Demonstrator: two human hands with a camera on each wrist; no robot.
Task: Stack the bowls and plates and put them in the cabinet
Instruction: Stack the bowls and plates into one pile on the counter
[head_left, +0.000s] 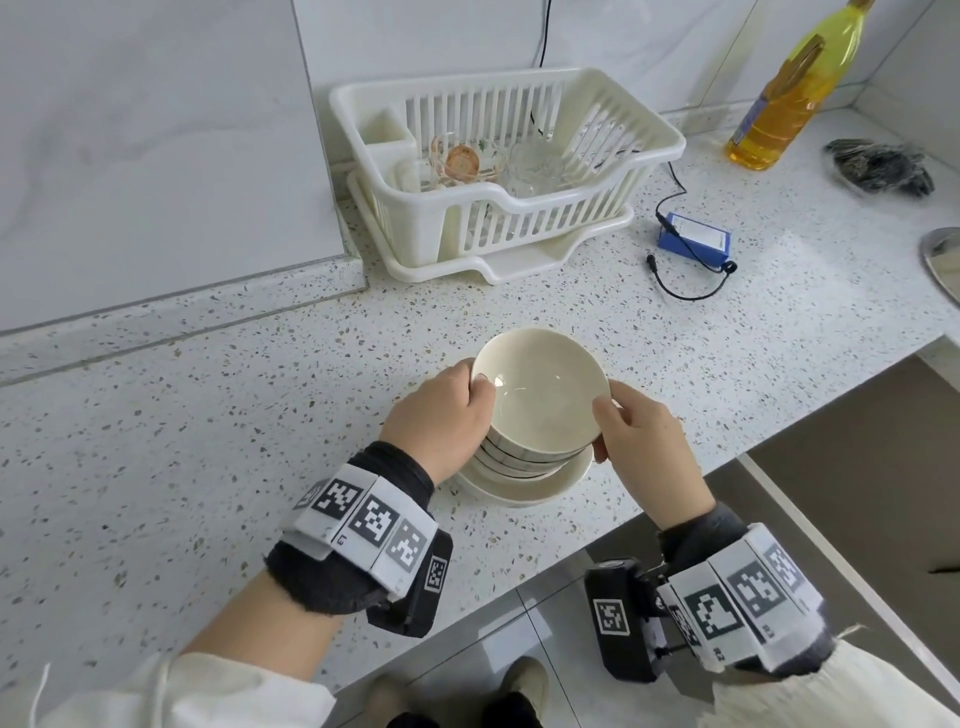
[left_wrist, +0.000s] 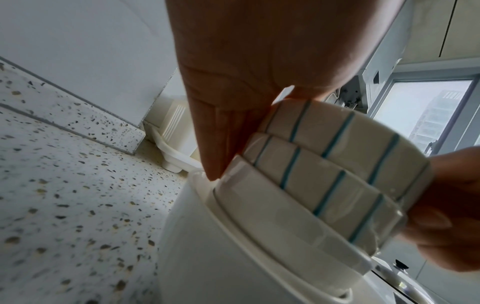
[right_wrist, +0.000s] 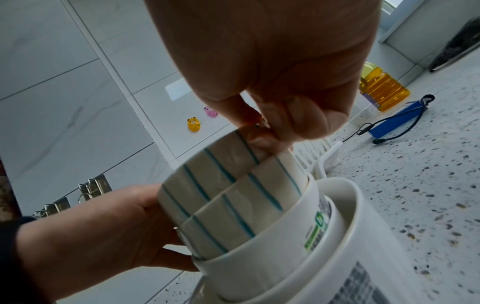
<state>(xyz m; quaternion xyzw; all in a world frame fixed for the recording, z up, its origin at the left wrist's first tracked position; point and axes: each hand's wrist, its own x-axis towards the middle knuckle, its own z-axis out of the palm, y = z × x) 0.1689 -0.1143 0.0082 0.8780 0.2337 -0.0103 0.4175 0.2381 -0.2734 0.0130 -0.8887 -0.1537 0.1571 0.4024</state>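
Flanking the stacked bowls (head_left: 540, 410) — left hand (head_left: 441, 415) and right hand (head_left: 641, 439), thumbs over rim, fingers gripping.

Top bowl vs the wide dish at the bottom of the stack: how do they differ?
The top bowl is narrower, with teal stripes down its outside; the bottom dish is wider and plain white. The top bowl is gripped by the left hand and right hand; the bottom dish sits on the counter. Both are glossy and upright.
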